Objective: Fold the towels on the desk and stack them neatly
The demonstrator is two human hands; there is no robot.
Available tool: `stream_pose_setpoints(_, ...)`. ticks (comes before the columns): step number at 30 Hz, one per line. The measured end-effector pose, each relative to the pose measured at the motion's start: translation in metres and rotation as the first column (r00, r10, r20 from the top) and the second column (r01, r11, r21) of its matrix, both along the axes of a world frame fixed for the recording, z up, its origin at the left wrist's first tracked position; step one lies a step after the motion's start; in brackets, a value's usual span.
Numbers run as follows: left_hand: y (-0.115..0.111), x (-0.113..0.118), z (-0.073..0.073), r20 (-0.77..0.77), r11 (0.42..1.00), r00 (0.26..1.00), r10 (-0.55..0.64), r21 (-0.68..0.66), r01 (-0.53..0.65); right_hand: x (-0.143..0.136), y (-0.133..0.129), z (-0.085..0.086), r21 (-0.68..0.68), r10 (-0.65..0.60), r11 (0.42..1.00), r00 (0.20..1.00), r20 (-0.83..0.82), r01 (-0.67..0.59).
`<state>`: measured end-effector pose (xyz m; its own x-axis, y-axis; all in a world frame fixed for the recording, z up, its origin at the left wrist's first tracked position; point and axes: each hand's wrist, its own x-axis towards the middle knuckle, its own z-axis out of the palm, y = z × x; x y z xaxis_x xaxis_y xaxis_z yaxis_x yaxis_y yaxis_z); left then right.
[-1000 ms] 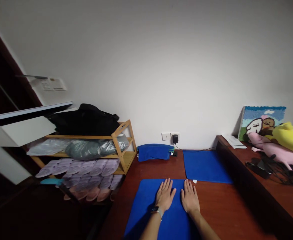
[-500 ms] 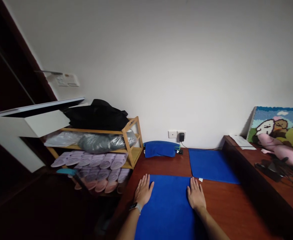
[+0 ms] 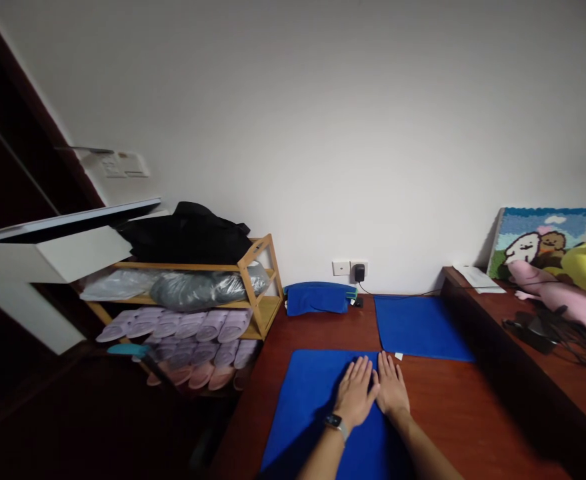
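Blue cloth (image 3: pixel 305 393) lies spread on the reddish-brown surface (image 3: pixel 447 407), which supports it. Left hand (image 3: pixel 355 393) and right hand (image 3: pixel 393 388) rest open, palms down, near its far right corner, probably keeping the fabric flat.

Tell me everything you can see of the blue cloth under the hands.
The plain blue cloth, soft-looking and seemingly woven, lies spread flat on the reddish-brown wooden table. Its far edge is nearly straight; its near end runs out of view. The left hand rests open on it, and the right hand lies at its right edge. Beyond its far right corner lies another blue cloth; whether they touch is unclear.
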<state>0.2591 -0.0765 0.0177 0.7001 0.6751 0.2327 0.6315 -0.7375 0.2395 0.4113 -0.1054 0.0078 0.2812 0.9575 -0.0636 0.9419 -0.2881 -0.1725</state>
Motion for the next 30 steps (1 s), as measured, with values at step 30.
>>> stream_pose_setpoints(30, 0.008, -0.162, -0.024, -0.121, 0.874, 0.865, 0.486, 0.058, -0.483, -0.019, -0.07, 0.004, -0.005, 0.011, 1.0, 0.994, -0.108, -0.011)
